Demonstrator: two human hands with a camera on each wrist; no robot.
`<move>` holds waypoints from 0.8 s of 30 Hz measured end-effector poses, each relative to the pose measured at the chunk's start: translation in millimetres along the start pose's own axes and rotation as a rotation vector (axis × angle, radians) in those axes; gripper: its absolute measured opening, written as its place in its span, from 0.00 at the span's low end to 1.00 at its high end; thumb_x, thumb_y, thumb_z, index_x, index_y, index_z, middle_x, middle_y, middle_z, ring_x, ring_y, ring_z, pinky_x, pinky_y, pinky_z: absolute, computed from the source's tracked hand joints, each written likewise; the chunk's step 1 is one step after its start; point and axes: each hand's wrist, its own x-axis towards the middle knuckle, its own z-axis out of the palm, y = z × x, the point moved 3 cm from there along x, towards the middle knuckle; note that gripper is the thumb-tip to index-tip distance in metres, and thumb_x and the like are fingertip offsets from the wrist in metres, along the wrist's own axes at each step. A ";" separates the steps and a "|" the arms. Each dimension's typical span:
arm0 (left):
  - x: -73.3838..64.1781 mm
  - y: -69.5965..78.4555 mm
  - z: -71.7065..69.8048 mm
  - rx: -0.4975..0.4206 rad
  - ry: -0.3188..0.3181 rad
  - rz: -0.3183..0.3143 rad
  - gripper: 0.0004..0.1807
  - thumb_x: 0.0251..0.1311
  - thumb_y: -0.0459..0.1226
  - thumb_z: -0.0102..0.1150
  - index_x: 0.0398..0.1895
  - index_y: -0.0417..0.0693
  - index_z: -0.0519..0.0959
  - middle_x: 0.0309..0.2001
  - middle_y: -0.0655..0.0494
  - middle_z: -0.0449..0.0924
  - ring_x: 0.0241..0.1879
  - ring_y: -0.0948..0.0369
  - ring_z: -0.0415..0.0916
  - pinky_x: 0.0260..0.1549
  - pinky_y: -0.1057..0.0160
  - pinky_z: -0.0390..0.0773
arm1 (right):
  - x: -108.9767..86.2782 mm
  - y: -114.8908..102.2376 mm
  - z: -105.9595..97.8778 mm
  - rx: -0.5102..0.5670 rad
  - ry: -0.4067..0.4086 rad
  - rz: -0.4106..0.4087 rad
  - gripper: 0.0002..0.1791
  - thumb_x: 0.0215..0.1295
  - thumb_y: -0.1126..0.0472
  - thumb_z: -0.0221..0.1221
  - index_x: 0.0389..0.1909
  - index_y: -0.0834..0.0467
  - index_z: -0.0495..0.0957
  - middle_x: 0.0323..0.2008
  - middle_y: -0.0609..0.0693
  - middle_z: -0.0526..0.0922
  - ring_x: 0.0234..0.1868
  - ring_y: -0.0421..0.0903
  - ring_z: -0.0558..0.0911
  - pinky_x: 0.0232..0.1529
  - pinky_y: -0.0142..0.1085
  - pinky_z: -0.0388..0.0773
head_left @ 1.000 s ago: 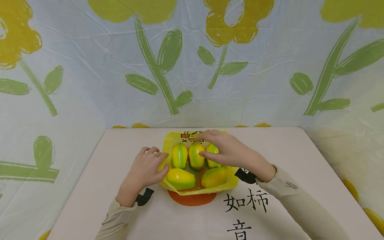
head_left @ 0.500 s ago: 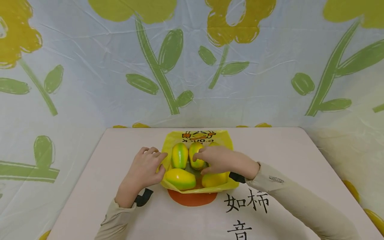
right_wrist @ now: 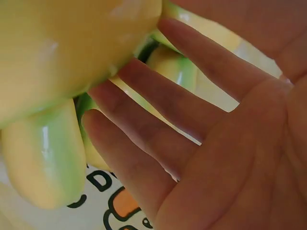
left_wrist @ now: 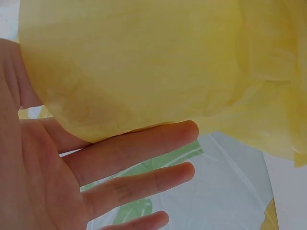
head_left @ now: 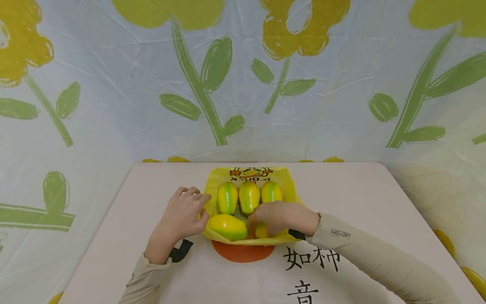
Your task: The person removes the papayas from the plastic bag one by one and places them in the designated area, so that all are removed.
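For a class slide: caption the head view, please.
Left hand at the yellow container, right hand over one yellow-green fruit inside.

"What's on that cloth behind the table?"
"Yellow flowers, green leaves; it wraps both sides too."
"And the table's top?"
"Pale, with black writing. The light's soft."

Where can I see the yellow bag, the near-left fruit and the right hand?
Yellow bag (head_left: 289, 185): head view, on its bare right side.
Near-left fruit (head_left: 228, 227): head view, middle of its upper surface.
Right hand (head_left: 274, 214): head view, on the back of the hand.
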 end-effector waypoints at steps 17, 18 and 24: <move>-0.6 -0.7 -0.1 0.002 -0.002 0.005 0.17 0.50 0.38 0.57 0.43 0.44 0.86 0.37 0.52 0.87 0.44 0.50 0.78 0.50 0.45 0.72 | 3.0 6.0 10.9 0.032 -0.051 0.049 0.28 0.61 0.72 0.62 0.49 0.34 0.82 0.40 0.35 0.78 0.38 0.40 0.72 0.43 0.31 0.71; -0.8 -0.7 0.0 0.000 -0.002 0.006 0.17 0.50 0.38 0.57 0.42 0.44 0.86 0.37 0.52 0.87 0.44 0.50 0.78 0.50 0.45 0.72 | 3.2 6.1 10.9 0.029 -0.047 0.043 0.28 0.61 0.72 0.62 0.49 0.34 0.82 0.40 0.35 0.79 0.38 0.39 0.72 0.44 0.31 0.71; -0.8 -0.2 0.9 -0.001 -0.010 0.007 0.17 0.50 0.38 0.57 0.42 0.45 0.86 0.37 0.52 0.87 0.44 0.50 0.78 0.50 0.45 0.73 | 3.5 8.2 9.1 -0.013 -0.018 0.001 0.27 0.58 0.73 0.64 0.49 0.37 0.81 0.37 0.37 0.77 0.37 0.40 0.72 0.43 0.31 0.71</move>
